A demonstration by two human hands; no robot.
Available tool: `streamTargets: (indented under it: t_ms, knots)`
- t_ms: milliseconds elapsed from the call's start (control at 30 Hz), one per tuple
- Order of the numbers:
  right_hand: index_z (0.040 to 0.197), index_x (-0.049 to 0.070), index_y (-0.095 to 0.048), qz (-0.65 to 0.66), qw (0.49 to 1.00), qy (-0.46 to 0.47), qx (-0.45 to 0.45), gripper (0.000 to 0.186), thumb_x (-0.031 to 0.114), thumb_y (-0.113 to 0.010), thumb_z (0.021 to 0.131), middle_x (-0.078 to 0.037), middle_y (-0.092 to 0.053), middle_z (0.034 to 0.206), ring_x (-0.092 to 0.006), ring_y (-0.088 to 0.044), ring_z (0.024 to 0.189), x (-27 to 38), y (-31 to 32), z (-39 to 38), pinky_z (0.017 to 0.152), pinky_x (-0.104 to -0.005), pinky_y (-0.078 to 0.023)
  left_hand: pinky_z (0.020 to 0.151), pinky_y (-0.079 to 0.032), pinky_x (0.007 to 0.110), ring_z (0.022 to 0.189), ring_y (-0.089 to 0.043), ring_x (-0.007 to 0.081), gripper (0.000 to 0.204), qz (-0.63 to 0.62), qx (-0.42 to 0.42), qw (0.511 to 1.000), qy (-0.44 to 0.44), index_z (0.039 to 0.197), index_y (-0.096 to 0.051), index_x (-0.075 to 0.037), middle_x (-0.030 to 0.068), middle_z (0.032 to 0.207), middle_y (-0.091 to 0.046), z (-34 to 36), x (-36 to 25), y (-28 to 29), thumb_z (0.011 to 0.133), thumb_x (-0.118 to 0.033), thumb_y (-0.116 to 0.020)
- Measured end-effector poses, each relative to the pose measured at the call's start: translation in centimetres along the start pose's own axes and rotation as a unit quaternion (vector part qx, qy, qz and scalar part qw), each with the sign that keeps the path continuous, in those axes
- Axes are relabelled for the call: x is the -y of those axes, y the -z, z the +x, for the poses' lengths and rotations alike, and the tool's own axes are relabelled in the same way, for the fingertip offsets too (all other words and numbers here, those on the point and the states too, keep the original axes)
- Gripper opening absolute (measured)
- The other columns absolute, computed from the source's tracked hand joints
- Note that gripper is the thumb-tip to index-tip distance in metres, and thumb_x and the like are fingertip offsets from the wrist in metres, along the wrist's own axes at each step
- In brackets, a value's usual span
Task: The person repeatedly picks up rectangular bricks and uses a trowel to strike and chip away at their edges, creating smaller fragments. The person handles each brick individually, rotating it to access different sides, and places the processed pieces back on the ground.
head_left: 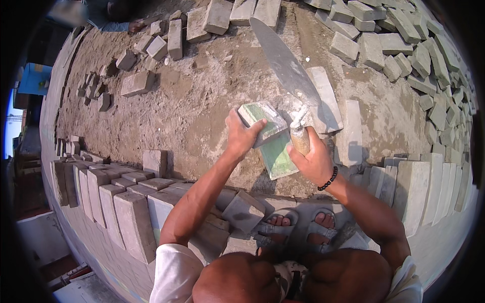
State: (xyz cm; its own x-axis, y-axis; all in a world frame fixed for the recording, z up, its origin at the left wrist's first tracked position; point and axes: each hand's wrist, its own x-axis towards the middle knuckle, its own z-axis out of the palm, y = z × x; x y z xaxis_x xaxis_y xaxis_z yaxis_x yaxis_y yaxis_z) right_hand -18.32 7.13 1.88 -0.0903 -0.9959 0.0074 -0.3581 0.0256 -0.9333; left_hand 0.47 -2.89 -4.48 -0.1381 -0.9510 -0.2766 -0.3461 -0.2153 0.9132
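My left hand [241, 135] is closed around a paver block [263, 120] with a worn green and whitish face, thumb across its top. Just below it, another flat green-faced block [279, 160] is partly covered by the held one; I cannot tell whether they touch. My right hand [314, 160] grips the handle of a brick trowel, whose long grey pointed blade [289, 65] reaches away and up to the left. Behind the blade's base lies a pale rectangular block [326, 93], with another pale block [352, 131] to its right.
Loose grey blocks are heaped at the far right [399, 50]. More lie along the far edge [217, 17] of the sandy ground [166, 108]. Rows of standing blocks [134, 222] flank my sandalled feet [280, 222]. Another person's hand [136, 26] shows at the far left.
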Motion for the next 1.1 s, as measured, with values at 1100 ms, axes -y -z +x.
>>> streamTargets:
  t_ms: [1100]
  knots:
    - [0.111,-0.007,-0.053,-0.2,0.961,-0.117,0.151,0.046,0.026,-0.065,0.083,-0.03,-0.065,0.084,-0.0457,-0.066,0.084,-5.5,-0.2,0.3,0.074,-0.0486,-0.05,0.102,-0.041,0.044,0.117,-0.046,0.0345,0.087,-0.002,0.014,0.999,-0.032,0.137,-0.031,0.007,0.0251,0.125,-0.04,0.7,-0.4,-1.0,0.076,-0.028,-0.083]
